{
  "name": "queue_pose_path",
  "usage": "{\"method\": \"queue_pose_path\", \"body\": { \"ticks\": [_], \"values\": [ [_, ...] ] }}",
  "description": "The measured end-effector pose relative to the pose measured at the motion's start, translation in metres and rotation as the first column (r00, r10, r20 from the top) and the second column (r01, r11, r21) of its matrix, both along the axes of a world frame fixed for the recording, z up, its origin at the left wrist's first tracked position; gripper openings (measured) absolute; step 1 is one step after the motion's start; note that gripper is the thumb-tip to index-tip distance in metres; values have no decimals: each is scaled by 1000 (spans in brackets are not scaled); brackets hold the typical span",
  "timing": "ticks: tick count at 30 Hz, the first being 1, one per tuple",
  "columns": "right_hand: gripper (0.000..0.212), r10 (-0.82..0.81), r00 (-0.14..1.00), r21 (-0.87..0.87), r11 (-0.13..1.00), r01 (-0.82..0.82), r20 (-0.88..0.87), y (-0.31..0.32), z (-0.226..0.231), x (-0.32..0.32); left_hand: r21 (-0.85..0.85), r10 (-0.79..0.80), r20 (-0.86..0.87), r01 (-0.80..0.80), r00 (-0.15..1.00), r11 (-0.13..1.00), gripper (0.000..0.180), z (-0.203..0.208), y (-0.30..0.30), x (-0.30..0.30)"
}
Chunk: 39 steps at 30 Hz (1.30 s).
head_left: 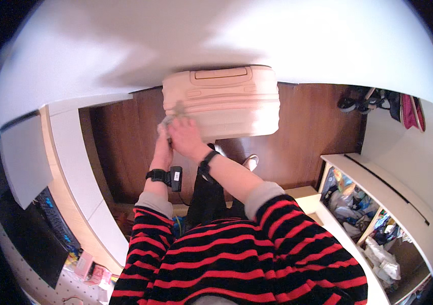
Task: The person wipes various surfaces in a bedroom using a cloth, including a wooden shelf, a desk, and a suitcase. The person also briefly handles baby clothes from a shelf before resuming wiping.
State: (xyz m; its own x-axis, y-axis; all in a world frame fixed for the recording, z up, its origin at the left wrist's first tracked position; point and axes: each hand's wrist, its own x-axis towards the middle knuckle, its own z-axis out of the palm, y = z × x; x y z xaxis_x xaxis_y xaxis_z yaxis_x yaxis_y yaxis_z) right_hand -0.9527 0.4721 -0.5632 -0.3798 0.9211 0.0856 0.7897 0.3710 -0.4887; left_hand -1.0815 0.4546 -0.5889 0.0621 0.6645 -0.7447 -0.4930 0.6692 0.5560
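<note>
A pale pink hard-shell suitcase (pixel 232 116) stands upright on the floor against the white wall, its carry handle (pixel 221 74) folded flat on top. My two hands meet over its near left corner. My right hand (pixel 186 134) has its fingers curled in close against my left hand (pixel 163 146), which is also closed. Between and just beyond the fingers shows a small greyish, blurred thing (pixel 165 123), perhaps a cloth; its kind is unclear. Both wrists wear black straps, and a small black box (pixel 176 179) sits at the left one.
Brown wooden floor (pixel 308 122) surrounds the suitcase. At the right, a cabinet (pixel 379 178) holds plastic bags and packets, and shoes (pixel 364 104) are by the wall behind it. At the left is a desk edge (pixel 64 168) with a keyboard (pixel 54 216). My shoe (pixel 251 162) shows below the suitcase.
</note>
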Motion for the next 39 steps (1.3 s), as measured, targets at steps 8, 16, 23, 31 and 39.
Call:
{"method": "queue_pose_path", "body": {
  "ticks": [8,16,23,31,39],
  "values": [
    [34,-212,975,-61,975,216,64,19,6,139,-56,-123,-500,109,857,992,78,34,-1,32],
    [38,-899,353,-167,318,933,260,2,-38,278,-80,-382,-372,381,846,921,77,2,10,37],
    [35,-885,203,-325,63,944,418,-38,-4,252,-31,-371,-338,384,865,923,74,-10,1,36],
    [23,-302,953,-685,694,221,2,-70,40,94,-145,-445,-109,429,889,892,48,22,6,39],
    [28,73,996,-527,845,-93,-58,-56,-3,157,-26,-502,-295,518,813,855,53,97,-17,86]
  ]
}}
